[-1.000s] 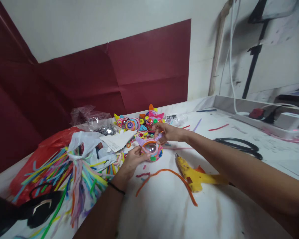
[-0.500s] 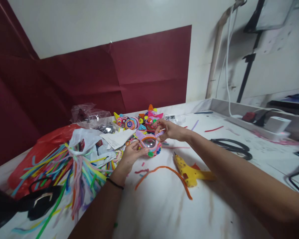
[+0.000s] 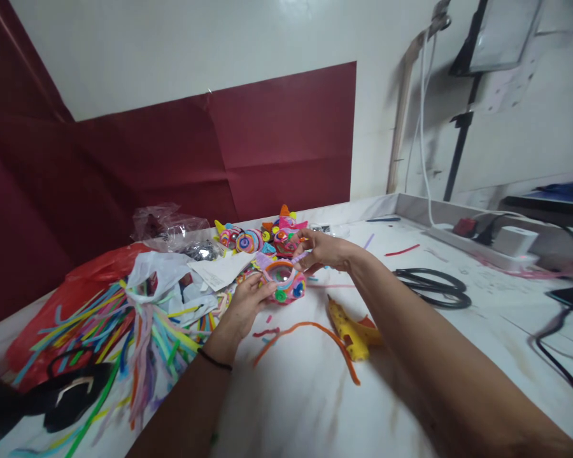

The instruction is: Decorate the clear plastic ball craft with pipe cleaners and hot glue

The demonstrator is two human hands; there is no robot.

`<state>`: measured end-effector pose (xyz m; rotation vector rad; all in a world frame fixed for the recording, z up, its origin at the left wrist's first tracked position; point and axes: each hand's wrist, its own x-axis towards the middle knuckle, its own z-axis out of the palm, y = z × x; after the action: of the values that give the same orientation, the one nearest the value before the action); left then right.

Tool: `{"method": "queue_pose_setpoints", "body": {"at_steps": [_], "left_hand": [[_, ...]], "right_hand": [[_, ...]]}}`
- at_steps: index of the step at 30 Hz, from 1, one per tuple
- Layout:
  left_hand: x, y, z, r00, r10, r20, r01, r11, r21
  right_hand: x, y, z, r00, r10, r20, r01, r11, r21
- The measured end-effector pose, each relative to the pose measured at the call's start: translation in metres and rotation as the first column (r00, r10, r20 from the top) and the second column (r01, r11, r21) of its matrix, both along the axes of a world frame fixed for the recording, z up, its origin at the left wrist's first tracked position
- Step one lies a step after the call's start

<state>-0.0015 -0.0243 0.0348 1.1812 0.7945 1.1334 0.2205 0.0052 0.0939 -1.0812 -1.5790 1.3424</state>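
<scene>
Head view: I have the left hand with thumb and fingers closed on the craft, the right hand pinching near its top. It's between both, beyond the glue gun; table contact I can't tell.

On the table, a bag lies near the left edge, pipe cleaners before it. Ornaments sit towards the back edge; before them, a craft piece between left hand and right hand. The glue gun lies right of a loose strip.
</scene>
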Motion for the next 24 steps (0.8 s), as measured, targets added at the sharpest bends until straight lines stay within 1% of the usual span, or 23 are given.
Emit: {"method": "queue_pose_setpoints", "body": {"at_steps": [8, 11, 16, 20, 24], "left_hand": [[0.006, -0.004, 0.000, 1.000, 0.008, -0.030, -0.008, 1.000, -0.026], [0.009, -0.008, 0.001, 0.999, 0.021, -0.033, -0.022, 0.999, -0.043], [0.011, -0.011, 0.003, 0.998, 0.047, -0.037, -0.049, 0.997, -0.055], [0.010, -0.010, 0.001, 0.995, 0.064, -0.070, -0.067, 0.997, -0.040], [0.009, -0.010, -0.002, 0.994, 0.066, -0.083, -0.067, 0.998, -0.013]], "right_hand": [[0.007, -0.002, 0.005, 0.999, 0.039, 0.006, -0.039, 0.999, -0.030], [0.010, -0.001, 0.004, 0.998, 0.058, 0.020, -0.057, 0.997, -0.044], [0.010, 0.001, 0.000, 0.998, 0.049, 0.044, -0.045, 0.995, -0.093], [0.009, 0.001, -0.002, 0.999, 0.038, 0.036, -0.034, 0.993, -0.116], [0.009, 0.002, -0.004, 0.998, 0.037, 0.041, -0.032, 0.993, -0.111]]}}
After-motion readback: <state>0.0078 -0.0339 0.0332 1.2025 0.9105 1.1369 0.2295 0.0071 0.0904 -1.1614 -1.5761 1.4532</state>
